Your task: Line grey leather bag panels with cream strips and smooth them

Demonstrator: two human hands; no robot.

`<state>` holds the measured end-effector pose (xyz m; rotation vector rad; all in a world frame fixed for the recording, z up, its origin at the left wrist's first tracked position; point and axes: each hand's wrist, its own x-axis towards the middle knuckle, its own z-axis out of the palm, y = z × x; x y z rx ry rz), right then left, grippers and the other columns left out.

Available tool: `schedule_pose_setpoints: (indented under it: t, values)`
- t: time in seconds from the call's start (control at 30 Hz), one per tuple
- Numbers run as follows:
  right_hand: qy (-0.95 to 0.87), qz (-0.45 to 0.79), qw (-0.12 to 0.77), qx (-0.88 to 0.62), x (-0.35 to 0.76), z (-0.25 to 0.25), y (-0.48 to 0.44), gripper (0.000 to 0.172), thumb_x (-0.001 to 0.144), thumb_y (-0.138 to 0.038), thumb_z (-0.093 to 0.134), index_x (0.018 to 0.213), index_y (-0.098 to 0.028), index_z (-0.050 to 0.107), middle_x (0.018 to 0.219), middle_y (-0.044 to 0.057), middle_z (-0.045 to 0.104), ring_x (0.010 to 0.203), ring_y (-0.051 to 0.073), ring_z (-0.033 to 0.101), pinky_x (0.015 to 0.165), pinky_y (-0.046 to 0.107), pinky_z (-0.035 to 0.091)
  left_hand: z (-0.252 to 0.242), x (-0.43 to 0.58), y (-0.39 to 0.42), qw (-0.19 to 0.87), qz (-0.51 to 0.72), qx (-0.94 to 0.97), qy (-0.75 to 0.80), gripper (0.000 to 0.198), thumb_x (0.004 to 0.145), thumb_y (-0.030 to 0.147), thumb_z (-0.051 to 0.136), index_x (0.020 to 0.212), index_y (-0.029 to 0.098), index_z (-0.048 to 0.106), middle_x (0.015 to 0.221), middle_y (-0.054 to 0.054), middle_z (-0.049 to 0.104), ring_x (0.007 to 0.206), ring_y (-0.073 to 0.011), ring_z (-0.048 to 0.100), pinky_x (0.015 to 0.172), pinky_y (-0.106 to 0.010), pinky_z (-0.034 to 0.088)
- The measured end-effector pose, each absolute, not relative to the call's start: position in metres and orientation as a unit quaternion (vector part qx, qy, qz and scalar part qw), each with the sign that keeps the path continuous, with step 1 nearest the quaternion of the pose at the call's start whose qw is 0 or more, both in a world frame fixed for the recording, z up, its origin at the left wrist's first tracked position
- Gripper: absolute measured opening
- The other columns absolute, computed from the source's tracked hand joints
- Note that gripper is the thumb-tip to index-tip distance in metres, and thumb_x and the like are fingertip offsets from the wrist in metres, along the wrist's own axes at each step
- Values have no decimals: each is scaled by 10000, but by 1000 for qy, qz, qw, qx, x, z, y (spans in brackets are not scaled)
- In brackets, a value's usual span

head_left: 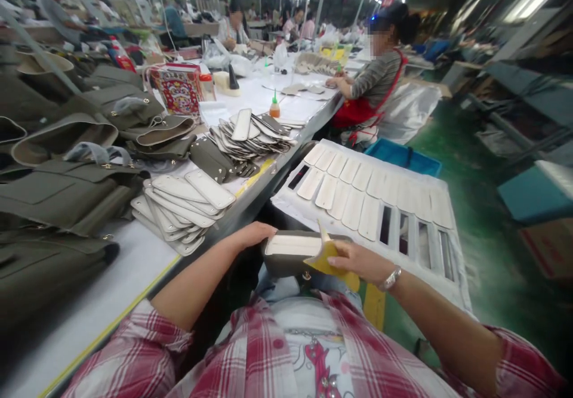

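Note:
On my lap rests a dark olive bag [286, 268] with a long cream panel [293, 245] facing up. My left hand [256, 234] is closed on the bag's left end; its fingers are partly hidden. At the right end, a curled yellow sheet [323, 259] stands up, pinched between the fingers of my right hand [360, 261]. Whether the sheet is still stuck to the panel I cannot tell. A small gold clasp [307, 275] shows on the bag's near side. Beyond my hands lies a white padded board [353, 231] with rows of cream strips [349, 204].
Left, the table holds piled cream straps [179, 210], dark olive pieces [210, 158], several olive bags [67, 201] and a small orange bottle [274, 109]. A co-worker in a red apron [358, 111] sits further along. A blue bin [405, 156] stands behind the board.

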<state>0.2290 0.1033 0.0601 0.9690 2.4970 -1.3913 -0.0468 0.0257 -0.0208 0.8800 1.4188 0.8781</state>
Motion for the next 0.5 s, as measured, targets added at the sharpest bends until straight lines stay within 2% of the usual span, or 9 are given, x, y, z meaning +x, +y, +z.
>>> schedule_pose_setpoints:
  t: [0.07,0.13,0.23,0.3,0.37,0.5]
  values:
    - [807,-484,26,338,231,51,84,305,799,-395,491,928,-132,578,875,55,632,781,179,570,684,276,437,-15,-46,19,592,360,366,621,356,617,420,699,827,133,695,712,-67,681,645,-211,611,582,-288,452]
    - [804,-476,-1,356,228,42,66,288,798,-401,487,850,-138,592,798,38,626,712,163,553,640,264,424,-9,-42,9,609,340,352,625,467,667,479,651,1014,167,638,703,-54,667,500,-175,591,492,-271,430]
    - [782,-503,-11,368,217,29,46,291,785,-414,493,813,-141,591,748,26,621,666,150,538,590,246,410,-4,-32,-7,671,341,301,586,631,762,610,486,1285,267,398,844,-67,668,544,-197,640,507,-292,475]
    - [757,-526,-15,387,210,21,39,297,766,-424,509,780,-136,578,722,24,613,642,142,529,562,234,399,-5,-25,-13,714,383,236,536,629,787,649,414,1300,292,340,921,-72,655,658,-226,666,585,-351,520]
    - [726,-556,-25,403,204,12,36,305,744,-436,530,752,-133,563,688,18,597,604,128,511,530,220,383,-9,-17,-15,727,447,175,491,560,800,641,411,1245,303,387,982,-57,637,728,-226,661,635,-392,534]
    - [663,-613,-62,424,195,-3,31,313,720,-436,569,774,-128,578,679,16,603,578,121,511,501,211,383,-18,-4,-13,690,549,121,455,479,814,615,422,1147,277,492,1010,-39,621,767,-193,633,622,-336,530]
